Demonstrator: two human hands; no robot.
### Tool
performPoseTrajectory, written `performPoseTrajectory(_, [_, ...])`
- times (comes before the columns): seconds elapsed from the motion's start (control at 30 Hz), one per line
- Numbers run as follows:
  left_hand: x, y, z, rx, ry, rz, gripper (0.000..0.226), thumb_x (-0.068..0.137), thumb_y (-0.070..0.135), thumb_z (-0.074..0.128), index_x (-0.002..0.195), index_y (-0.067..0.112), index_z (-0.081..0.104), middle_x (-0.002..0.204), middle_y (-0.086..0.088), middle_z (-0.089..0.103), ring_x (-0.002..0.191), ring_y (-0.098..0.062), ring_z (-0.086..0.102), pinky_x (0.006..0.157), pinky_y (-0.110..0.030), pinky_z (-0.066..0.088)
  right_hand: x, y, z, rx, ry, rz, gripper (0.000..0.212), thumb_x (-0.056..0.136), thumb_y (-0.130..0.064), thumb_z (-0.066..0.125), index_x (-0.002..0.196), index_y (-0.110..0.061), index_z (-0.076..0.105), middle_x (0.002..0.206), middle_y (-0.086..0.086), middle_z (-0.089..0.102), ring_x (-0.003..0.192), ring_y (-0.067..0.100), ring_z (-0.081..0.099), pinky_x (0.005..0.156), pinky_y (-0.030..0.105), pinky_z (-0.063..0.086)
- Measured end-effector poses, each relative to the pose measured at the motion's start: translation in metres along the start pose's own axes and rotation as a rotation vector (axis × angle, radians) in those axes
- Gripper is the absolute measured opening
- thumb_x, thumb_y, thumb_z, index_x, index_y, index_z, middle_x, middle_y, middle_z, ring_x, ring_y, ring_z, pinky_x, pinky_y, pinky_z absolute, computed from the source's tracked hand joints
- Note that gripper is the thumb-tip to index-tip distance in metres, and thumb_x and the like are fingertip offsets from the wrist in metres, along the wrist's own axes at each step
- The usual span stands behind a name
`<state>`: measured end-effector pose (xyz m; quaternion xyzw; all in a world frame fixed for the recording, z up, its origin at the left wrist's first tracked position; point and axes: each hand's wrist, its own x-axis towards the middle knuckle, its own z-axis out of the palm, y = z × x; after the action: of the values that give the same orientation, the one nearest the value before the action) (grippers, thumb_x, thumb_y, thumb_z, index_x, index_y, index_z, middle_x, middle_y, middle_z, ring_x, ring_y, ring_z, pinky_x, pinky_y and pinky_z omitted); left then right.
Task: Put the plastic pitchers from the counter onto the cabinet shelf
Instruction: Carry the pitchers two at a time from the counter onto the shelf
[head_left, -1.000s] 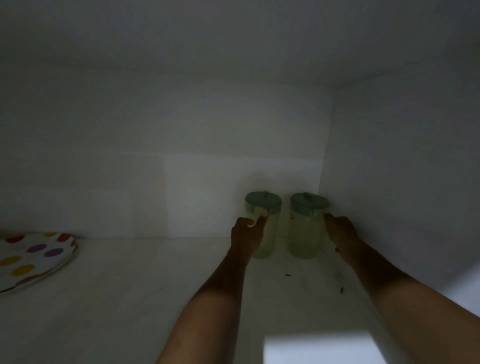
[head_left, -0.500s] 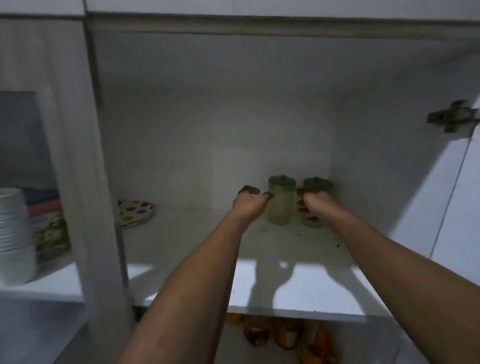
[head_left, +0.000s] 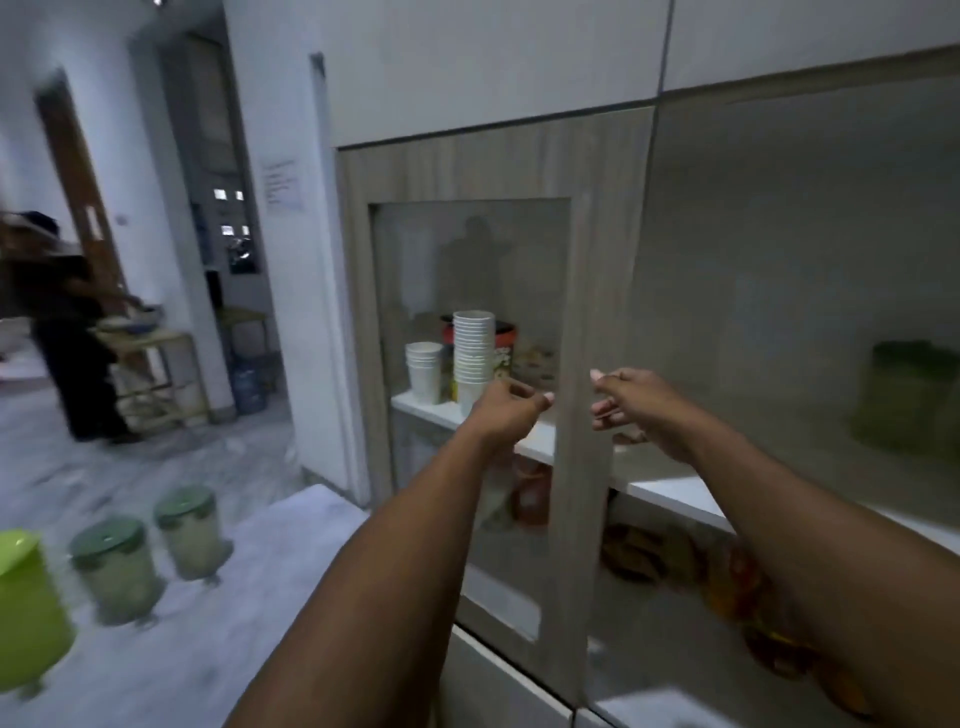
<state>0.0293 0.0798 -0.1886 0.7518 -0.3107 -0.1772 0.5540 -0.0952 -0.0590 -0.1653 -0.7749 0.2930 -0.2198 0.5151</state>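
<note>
Two pale pitchers with dark green lids (head_left: 118, 571) (head_left: 189, 530) stand on the grey counter (head_left: 270, 561) at lower left, next to a bright green pitcher (head_left: 26, 597) at the frame's edge. A blurred green-lidded pitcher (head_left: 904, 395) sits far right on the cabinet shelf (head_left: 670, 491). My left hand (head_left: 506, 410) and my right hand (head_left: 631, 405) hover empty in front of the cabinet, fingers loosely curled, far from the counter pitchers.
A glass cabinet door (head_left: 472, 312) shows stacked white cups (head_left: 470, 353) behind it. Jars and food packets fill the lower shelf (head_left: 675, 556). A person (head_left: 62, 332) stands by a small table (head_left: 150, 364) in the room at left.
Both hands let go of the two pitchers on the shelf and pulled back out of the cabinet. My view swung left, bringing the counter and its pitchers into sight.
</note>
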Motion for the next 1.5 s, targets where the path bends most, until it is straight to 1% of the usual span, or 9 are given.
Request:
performPoseTrajectory(0.33, [-0.067, -0.152, -0.317, 0.047, 0.431, -0.291, 0.031, 0.092, 0.039, 0.067, 0.109, 0.014, 0.060, 0.111, -0.017, 0.071, 0.083, -0.025, 0.061, 0.063, -0.033, 0.043, 0.022, -0.078, 0.348, 0.028, -0.448, -0.065, 0.035, 0.094, -0.048, 0.055, 0.104, -0.015, 0.062, 0.088, 0.005, 0.066, 0.078, 0.021, 0.068, 0.066, 0.031, 0.047])
performPoseTrajectory(0.53, [-0.095, -0.250, -0.434, 0.050, 0.631, -0.455, 0.023, 0.091, 0.036, 0.067, 0.096, 0.015, 0.061, 0.091, -0.012, 0.065, 0.071, -0.025, 0.055, 0.057, -0.029, 0.038, 0.018, -0.070, 0.503, 0.003, -0.620, 0.005, 0.041, 0.094, -0.043, 0.056, 0.114, -0.008, 0.060, 0.094, 0.007, 0.062, 0.082, 0.019, 0.061, 0.068, 0.033, 0.046])
performPoseTrajectory(0.7, [-0.084, -0.329, -0.466, 0.029, 0.669, -0.553, 0.016, 0.093, 0.029, 0.065, 0.088, 0.013, 0.060, 0.066, -0.006, 0.049, 0.055, -0.017, 0.042, 0.050, -0.026, 0.029, 0.047, -0.043, 0.586, -0.044, -0.670, 0.102, 0.042, 0.096, -0.042, 0.054, 0.121, -0.008, 0.058, 0.095, 0.005, 0.057, 0.087, 0.020, 0.054, 0.071, 0.034, 0.043])
performPoseTrajectory(0.77, [-0.070, -0.360, -0.473, 0.011, 0.692, -0.595, 0.020, 0.092, 0.030, 0.064, 0.086, 0.010, 0.066, 0.064, -0.019, 0.050, 0.056, -0.021, 0.051, 0.052, -0.028, 0.026, 0.067, -0.029, 0.618, -0.069, -0.670, 0.142, 0.047, 0.095, -0.047, 0.054, 0.124, -0.010, 0.057, 0.108, 0.005, 0.060, 0.097, 0.020, 0.057, 0.075, 0.035, 0.046])
performPoseTrajectory(0.87, [-0.048, -0.403, -0.477, -0.062, 0.710, -0.692, 0.034, 0.093, 0.039, 0.062, 0.083, 0.007, 0.067, 0.092, -0.025, 0.065, 0.077, -0.031, 0.064, 0.064, -0.028, 0.038, 0.098, -0.004, 0.661, -0.095, -0.684, 0.224, 0.051, 0.095, -0.049, 0.054, 0.130, -0.012, 0.054, 0.129, 0.008, 0.057, 0.115, 0.026, 0.054, 0.085, 0.039, 0.048])
performPoseTrajectory(1.0, [-0.014, -0.457, -0.485, -0.110, 0.711, -0.855, 0.071, 0.092, 0.057, 0.056, 0.130, -0.004, 0.059, 0.134, -0.022, 0.060, 0.116, -0.039, 0.060, 0.097, -0.042, 0.050, 0.137, 0.030, 0.714, -0.129, -0.735, 0.328, 0.057, 0.095, -0.046, 0.055, 0.138, -0.008, 0.049, 0.137, 0.010, 0.052, 0.123, 0.030, 0.050, 0.093, 0.045, 0.045])
performPoseTrajectory(1.17, [0.022, -0.494, -0.490, -0.206, 0.669, -0.918, 0.062, 0.095, 0.057, 0.052, 0.124, 0.003, 0.063, 0.122, -0.017, 0.064, 0.110, -0.035, 0.062, 0.079, -0.032, 0.042, 0.171, 0.054, 0.758, -0.160, -0.769, 0.398, 0.041, 0.093, -0.048, 0.058, 0.109, -0.010, 0.056, 0.136, 0.023, 0.056, 0.120, 0.038, 0.056, 0.104, 0.054, 0.046])
performPoseTrajectory(1.37, [0.036, -0.508, -0.491, -0.335, 0.666, -0.902, 0.037, 0.094, 0.045, 0.063, 0.111, 0.012, 0.070, 0.110, -0.009, 0.070, 0.082, -0.014, 0.064, 0.065, -0.023, 0.048, 0.185, 0.072, 0.794, -0.059, -0.843, 0.498, 0.076, 0.078, -0.066, 0.066, 0.133, -0.013, 0.058, 0.129, 0.008, 0.061, 0.112, 0.027, 0.058, 0.090, 0.045, 0.050])
performPoseTrajectory(1.5, [0.035, -0.507, -0.493, -0.330, 0.706, -0.870, 0.030, 0.095, 0.041, 0.062, 0.096, 0.013, 0.073, 0.103, -0.011, 0.074, 0.081, -0.019, 0.066, 0.064, -0.023, 0.046, 0.183, 0.070, 0.805, -0.007, -0.818, 0.462, 0.054, 0.083, -0.061, 0.063, 0.113, -0.016, 0.069, 0.118, 0.006, 0.070, 0.108, 0.027, 0.062, 0.094, 0.049, 0.051])
